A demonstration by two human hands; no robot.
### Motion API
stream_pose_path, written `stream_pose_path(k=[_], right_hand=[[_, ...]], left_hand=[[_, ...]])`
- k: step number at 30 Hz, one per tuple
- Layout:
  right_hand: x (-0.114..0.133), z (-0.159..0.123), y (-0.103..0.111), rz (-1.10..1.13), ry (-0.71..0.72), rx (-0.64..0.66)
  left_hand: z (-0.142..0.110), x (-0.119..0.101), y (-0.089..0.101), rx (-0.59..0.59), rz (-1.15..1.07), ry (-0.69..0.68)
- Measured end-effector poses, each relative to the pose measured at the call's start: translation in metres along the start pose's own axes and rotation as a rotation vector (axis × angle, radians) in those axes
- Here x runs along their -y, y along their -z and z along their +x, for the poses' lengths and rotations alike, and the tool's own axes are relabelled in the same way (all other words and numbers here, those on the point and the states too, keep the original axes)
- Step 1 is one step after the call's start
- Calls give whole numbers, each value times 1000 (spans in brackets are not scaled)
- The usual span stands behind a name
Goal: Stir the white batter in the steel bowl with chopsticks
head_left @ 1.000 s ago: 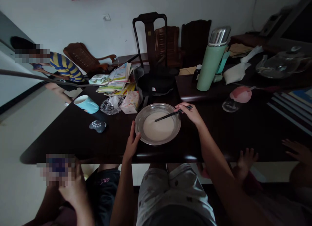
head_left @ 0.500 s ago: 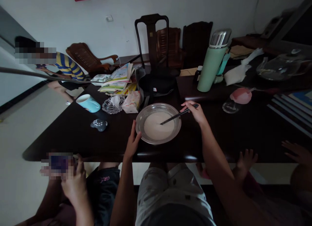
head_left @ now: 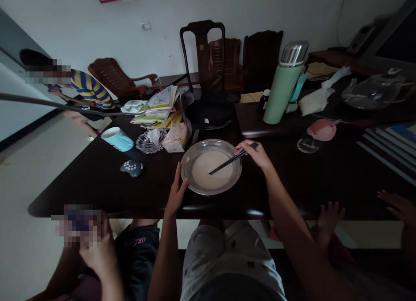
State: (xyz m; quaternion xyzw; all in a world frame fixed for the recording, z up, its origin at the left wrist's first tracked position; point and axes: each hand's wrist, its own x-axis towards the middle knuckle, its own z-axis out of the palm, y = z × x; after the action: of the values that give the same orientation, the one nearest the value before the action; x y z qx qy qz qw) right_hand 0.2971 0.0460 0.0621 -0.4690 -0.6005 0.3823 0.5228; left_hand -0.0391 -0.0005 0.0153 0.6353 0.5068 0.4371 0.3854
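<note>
A round metal bowl [head_left: 235, 179] stands on the dark table close to its front edge. Pale, creamy liquid [head_left: 208, 160] covers its bottom. My left hand [head_left: 177, 188] grips the bowl's left rim, thumb on the near side and fingers along the outside. Dark chopsticks [head_left: 229, 161] are pinched in my right hand [head_left: 255, 153], above the bowl's right rim. They slant down to the left, and their tips dip into the liquid near the middle.
Behind the bowl are a tissue pack [head_left: 175, 138], a glass dish [head_left: 149, 141] and a black bag [head_left: 211, 114]. A blue mug [head_left: 117, 138] and grey game controller [head_left: 131, 167] lie left. A green thermos [head_left: 282, 93] and pink-topped jar [head_left: 321, 130] stand right. Other people's hands flank me.
My right hand has shifted slightly left and down. The chopsticks' tips have moved left and toward me through the liquid. My left hand stays on the bowl's rim.
</note>
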Motion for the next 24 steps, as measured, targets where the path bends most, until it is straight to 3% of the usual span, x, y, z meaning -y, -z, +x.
stream_pose_path(k=[2,7,13,19,24], right_hand=[[0,1,-2,2,6,33],[-4,2,6,10,12,-152],[-4,2,0,14,-9,35],[-6,2,8,5,5,-124],[-4,1,-1,37,-7,60]], left_hand=[[0,0,0,2,1,4],[0,1,0,5,3,8],[0,1,0,0,4,-12],[0,1,-1,1,-11,-8],[0,-3,-1,4,-19,6]])
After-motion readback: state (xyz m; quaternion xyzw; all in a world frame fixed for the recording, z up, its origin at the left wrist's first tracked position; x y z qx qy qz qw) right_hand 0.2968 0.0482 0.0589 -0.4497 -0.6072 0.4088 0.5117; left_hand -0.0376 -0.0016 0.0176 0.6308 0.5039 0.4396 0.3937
